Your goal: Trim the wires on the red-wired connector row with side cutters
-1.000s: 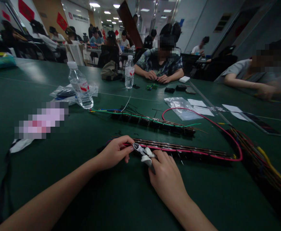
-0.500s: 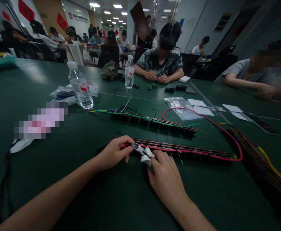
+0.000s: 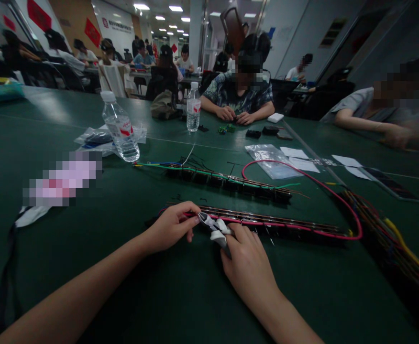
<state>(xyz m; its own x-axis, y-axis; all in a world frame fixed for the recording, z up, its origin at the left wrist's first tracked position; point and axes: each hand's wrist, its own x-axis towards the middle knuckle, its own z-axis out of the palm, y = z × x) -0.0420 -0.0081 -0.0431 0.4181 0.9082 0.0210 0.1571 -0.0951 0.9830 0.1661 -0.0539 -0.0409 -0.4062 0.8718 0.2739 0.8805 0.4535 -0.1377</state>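
My right hand is wrapped round the handles of white-and-grey diagonal cutters, whose jaws point up and left. Thumb and forefinger of my left hand are pinched together right at the jaw tips; what lies between them is too small to make out. Just behind both hands runs a long black strip assembly with bare copper wires on top. A thick red wire is fastened along it and loops round at the right end. Short tie ends stick out along its near side.
A second strip with a green wire lies behind. At right is a thicker wire bundle. Two water bottles, plastic bags, paper slips and a phone are on the green table. A co-worker sits opposite.
My hands and the cutters stay almost in place. In the background, a brown chair held up by a person has shifted to the right.
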